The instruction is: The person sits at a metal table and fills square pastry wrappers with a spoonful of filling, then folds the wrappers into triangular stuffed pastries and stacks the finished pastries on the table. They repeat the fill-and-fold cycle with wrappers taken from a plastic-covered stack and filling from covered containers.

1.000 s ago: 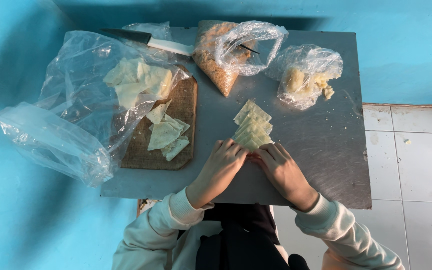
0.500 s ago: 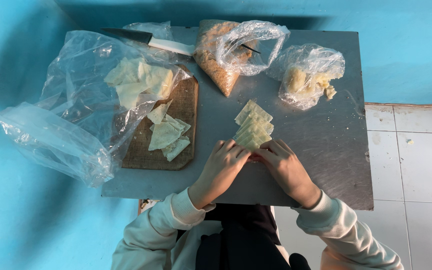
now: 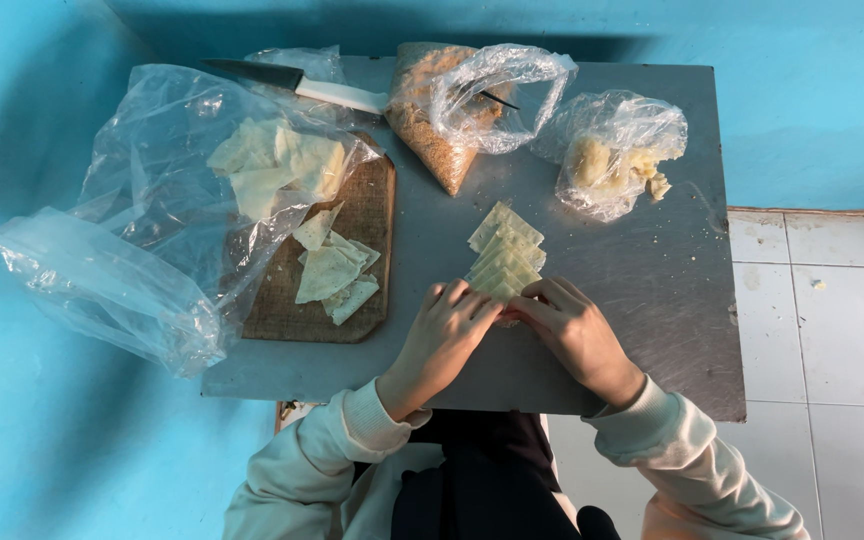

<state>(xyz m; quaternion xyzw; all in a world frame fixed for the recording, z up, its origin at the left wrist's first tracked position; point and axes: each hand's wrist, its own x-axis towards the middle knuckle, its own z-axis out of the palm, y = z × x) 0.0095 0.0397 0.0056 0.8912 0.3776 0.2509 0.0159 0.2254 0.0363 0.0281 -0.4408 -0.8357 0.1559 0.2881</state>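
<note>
A row of overlapping pale folded wrapper pieces lies on the grey metal table. My left hand and my right hand meet at the near end of that row, fingertips pinching a small pale piece that they mostly hide. More cut wrapper pieces lie on a brown wooden cutting board to the left. A large clear plastic bag beside the board holds a stack of pale sheets.
A knife with a white handle lies at the far edge. A clear bag of brownish crumbs and a bag of yellowish lumps sit at the back. Blue wall lies left and behind, tiled floor right.
Both hands stay at the near end of the row with only slight finger movement. The rest is unchanged.
</note>
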